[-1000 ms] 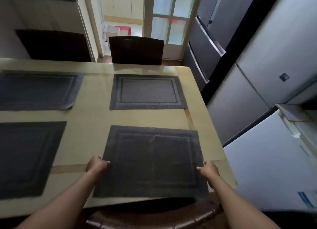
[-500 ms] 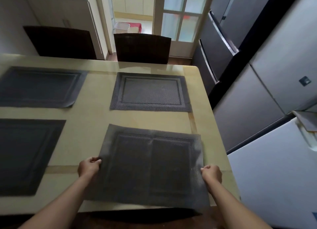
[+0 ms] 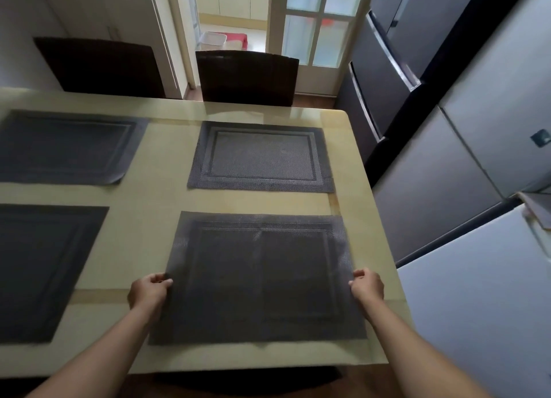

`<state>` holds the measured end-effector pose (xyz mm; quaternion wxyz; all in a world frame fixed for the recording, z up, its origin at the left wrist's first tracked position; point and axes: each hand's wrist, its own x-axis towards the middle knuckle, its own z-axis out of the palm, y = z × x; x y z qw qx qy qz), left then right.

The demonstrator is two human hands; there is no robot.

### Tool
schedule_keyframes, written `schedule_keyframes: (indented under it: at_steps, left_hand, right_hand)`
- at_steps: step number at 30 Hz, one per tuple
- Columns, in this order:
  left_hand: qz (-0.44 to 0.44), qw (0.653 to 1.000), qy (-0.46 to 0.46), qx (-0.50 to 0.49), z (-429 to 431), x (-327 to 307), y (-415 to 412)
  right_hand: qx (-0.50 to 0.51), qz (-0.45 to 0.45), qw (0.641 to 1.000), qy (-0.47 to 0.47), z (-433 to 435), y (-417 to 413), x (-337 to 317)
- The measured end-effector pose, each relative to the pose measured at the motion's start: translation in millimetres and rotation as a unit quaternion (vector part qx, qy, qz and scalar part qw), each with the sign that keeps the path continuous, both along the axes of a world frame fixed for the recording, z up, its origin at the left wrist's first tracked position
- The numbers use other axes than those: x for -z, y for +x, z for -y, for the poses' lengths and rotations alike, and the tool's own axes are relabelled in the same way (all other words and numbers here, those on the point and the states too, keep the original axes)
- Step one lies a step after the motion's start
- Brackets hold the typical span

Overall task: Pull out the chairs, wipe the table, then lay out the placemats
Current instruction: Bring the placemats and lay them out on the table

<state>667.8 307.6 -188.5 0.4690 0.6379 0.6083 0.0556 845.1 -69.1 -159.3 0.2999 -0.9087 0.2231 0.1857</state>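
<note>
A dark grey woven placemat lies flat on the near right part of the glossy beige table. My left hand pinches its left edge and my right hand pinches its right edge. Three more grey placemats lie on the table: one straight ahead at the far right, one at the far left, one at the near left. The near left mat is cut off by the frame edge.
Two dark wooden chairs stand beyond the far table edge, one at the left and one at the centre. A dark chair back shows under the near edge. Grey refrigerators line the right side close to the table.
The placemat in my hands has moved away from me, from overhanging the near table edge to lying wholly on the table. Both hands moved with it, still on its side edges.
</note>
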Motion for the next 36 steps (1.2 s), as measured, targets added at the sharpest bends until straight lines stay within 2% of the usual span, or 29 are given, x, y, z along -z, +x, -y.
schedule_keyframes:
  at_steps: [36]
  left_hand:
    - [-0.047,0.998,0.03,0.008,5,-20,6]
  right_hand:
    - [-0.001,0.01,1.0,-0.022,-1,4,8]
